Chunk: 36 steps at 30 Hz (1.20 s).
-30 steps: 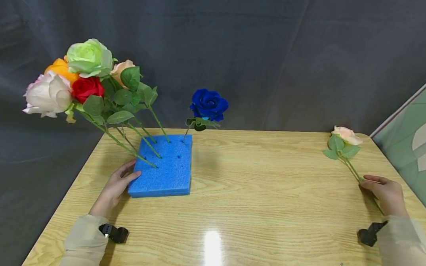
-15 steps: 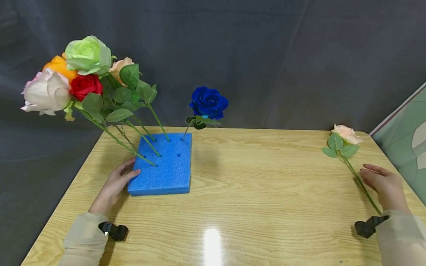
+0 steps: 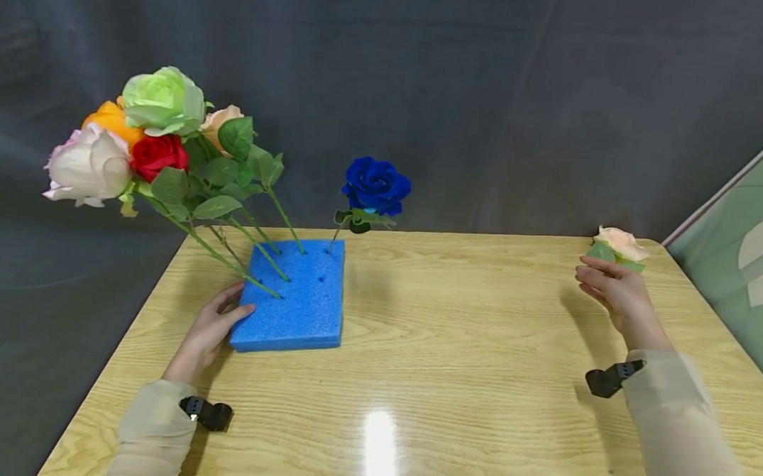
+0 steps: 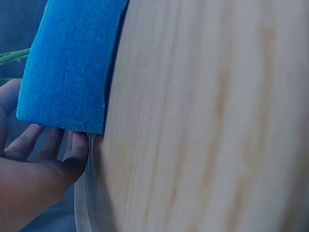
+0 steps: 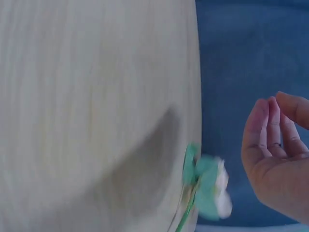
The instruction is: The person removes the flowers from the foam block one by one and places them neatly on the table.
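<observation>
A blue foam block (image 3: 288, 319) lies on the table at left; green stems stand in its top. My left hand (image 3: 210, 326) holds its left edge, thumb over the top and fingers along the side, as the left wrist view also shows. The stems carry a green rose (image 3: 165, 101), an orange one, a white-pink one, a red rose (image 3: 159, 156) and a peach one, all leaning left. A blue rose (image 3: 376, 186) stands at the back right corner. My right hand (image 3: 618, 294) hovers empty, fingers loosely bent, overlapping a pale peach rose (image 3: 619, 243) lying at the far right.
The wooden table (image 3: 466, 355) runs back to a dark curtain (image 3: 464, 107). A green panel (image 3: 752, 233) stands beyond its right edge. One bare hole shows in the foam near the blue rose. The rose heads overhang the table's left edge.
My right hand has let go of the peach rose's stem, lifted and moved left and forward. The rose stays where it lay. My left hand keeps its hold on the foam block.
</observation>
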Tool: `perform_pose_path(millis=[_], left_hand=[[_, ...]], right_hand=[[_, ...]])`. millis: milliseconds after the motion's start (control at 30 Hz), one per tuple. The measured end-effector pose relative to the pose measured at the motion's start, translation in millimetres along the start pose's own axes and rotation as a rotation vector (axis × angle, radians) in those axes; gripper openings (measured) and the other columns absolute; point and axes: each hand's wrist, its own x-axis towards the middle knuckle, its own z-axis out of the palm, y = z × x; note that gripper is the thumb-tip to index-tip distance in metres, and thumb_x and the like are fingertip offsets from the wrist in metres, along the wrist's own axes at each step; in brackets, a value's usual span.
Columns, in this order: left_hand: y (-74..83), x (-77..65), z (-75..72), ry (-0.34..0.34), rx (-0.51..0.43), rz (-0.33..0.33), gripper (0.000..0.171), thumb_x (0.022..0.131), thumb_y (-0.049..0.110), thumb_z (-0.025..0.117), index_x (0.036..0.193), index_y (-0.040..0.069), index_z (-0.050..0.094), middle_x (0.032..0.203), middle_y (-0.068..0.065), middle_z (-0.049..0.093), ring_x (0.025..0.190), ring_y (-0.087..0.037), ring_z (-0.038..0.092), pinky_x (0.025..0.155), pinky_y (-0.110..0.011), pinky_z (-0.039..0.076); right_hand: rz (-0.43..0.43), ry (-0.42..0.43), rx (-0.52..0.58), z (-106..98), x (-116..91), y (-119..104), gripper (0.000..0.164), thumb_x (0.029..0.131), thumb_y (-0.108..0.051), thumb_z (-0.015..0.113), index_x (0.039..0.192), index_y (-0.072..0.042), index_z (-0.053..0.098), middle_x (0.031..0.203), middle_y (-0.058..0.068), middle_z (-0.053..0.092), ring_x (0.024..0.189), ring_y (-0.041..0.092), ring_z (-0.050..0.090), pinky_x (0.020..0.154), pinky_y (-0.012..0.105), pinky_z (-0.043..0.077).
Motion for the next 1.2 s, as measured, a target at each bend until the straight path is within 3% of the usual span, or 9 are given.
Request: perform_pose_path(millis=[200, 367, 733, 1000, 1200], left_hand=[[-0.7, 0.0, 0.3, 0.004, 0.018, 0.007, 0.07, 0.097, 0.022, 0.054, 0.155, 0.012, 0.015, 0.158, -0.019, 0.017, 0.142, -0.036, 0.024, 0.116, -0.051, 0.025], [-0.3, -0.3, 1.1, 0.004, 0.026, 0.01, 0.07, 0.097, 0.024, 0.054, 0.155, 0.013, 0.015, 0.158, -0.018, 0.017, 0.143, -0.036, 0.022, 0.116, -0.052, 0.025], [-1.5, -0.7, 0.8, 0.001, 0.018, 0.018, 0.069, 0.098, 0.022, 0.053, 0.155, 0.011, 0.015, 0.159, -0.019, 0.014, 0.145, -0.039, 0.019, 0.117, -0.054, 0.023], [1.9, 3.1, 10.1, -0.013, 0.005, 0.038, 0.065, 0.099, 0.017, 0.05, 0.154, 0.009, 0.016, 0.159, -0.019, 0.015, 0.146, -0.037, 0.017, 0.119, -0.051, 0.02], [3.2, 5.9, 16.5, -0.032, -0.031, 0.038, 0.065, 0.099, 0.013, 0.048, 0.155, 0.01, 0.014, 0.16, -0.018, 0.014, 0.147, -0.037, 0.017, 0.118, -0.051, 0.021]], right_hand=[[0.008, -0.11, 0.008, 41.6, 9.1, 0.1, 0.023, 0.093, -0.004, 0.058, 0.094, -0.024, 0.069, 0.084, -0.012, 0.071, 0.079, 0.001, 0.067, 0.072, 0.014, 0.054], [0.016, -0.148, -0.065, 73.8, 14.8, 0.9, 0.021, 0.094, -0.007, 0.058, 0.098, -0.027, 0.065, 0.087, -0.015, 0.069, 0.082, -0.001, 0.065, 0.075, 0.012, 0.053], [-0.018, -0.207, -0.221, 140.9, 24.8, 1.7, 0.018, 0.097, -0.007, 0.053, 0.11, -0.019, 0.056, 0.088, -0.018, 0.065, 0.085, -0.002, 0.063, 0.082, 0.013, 0.052], [-0.018, -0.224, -0.241, 180.0, 33.0, 15.4, 0.037, 0.097, -0.006, 0.052, 0.134, 0.001, 0.047, 0.089, -0.016, 0.062, 0.085, -0.001, 0.062, 0.082, 0.014, 0.052], [-0.025, -0.226, -0.257, 200.8, 37.8, 25.0, 0.042, 0.096, -0.004, 0.053, 0.137, 0.004, 0.045, 0.096, -0.01, 0.061, 0.084, -0.002, 0.062, 0.081, 0.014, 0.052]])
